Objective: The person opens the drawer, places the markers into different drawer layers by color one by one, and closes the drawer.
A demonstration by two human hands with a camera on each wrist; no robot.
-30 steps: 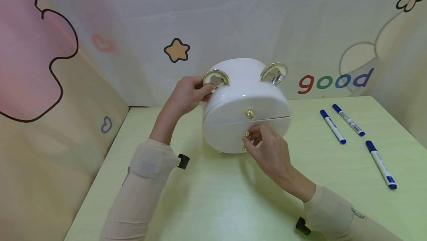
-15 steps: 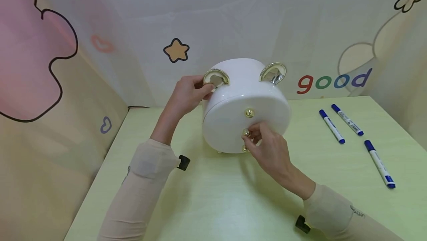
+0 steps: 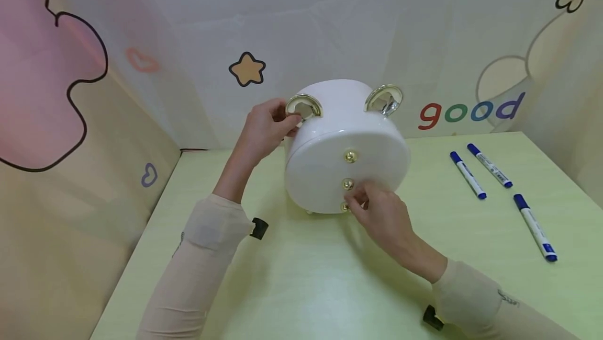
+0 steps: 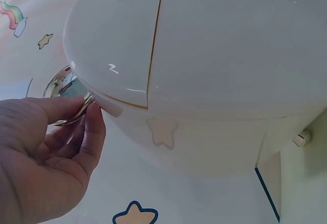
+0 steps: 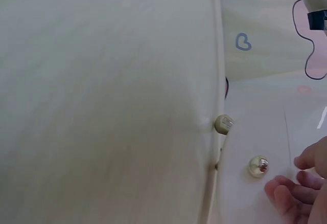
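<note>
A white round-fronted drawer box [image 3: 314, 172] with two gold-rimmed ears stands at mid-table. My left hand [image 3: 266, 129] pinches the left ear [image 3: 301, 99] between thumb and fingers, as the left wrist view confirms. Down the box's face run an upper gold knob [image 3: 350, 157], a middle knob [image 3: 348, 184] and a lower knob [image 3: 346, 207]. My right hand [image 3: 388, 222] is just right of the lower two, fingers loosely bent and holding nothing. A gold knob [image 5: 258, 166] sits beside its fingertips in the right wrist view. The drawer seam [image 4: 154, 45] looks closed up.
Several things lie around: three blue-capped markers, one [image 3: 467, 175] on the left, another [image 3: 490, 166] behind and a third [image 3: 535, 228] nearest, all on the pale green table [image 3: 292, 287]. A printed cloth backdrop [image 3: 330, 31] rises right behind the box.
The slightly open drawer has gone in, and its gap on the right side has closed. My right fingers have let go of the middle knob and dropped slightly below it. My left hand keeps its hold.
</note>
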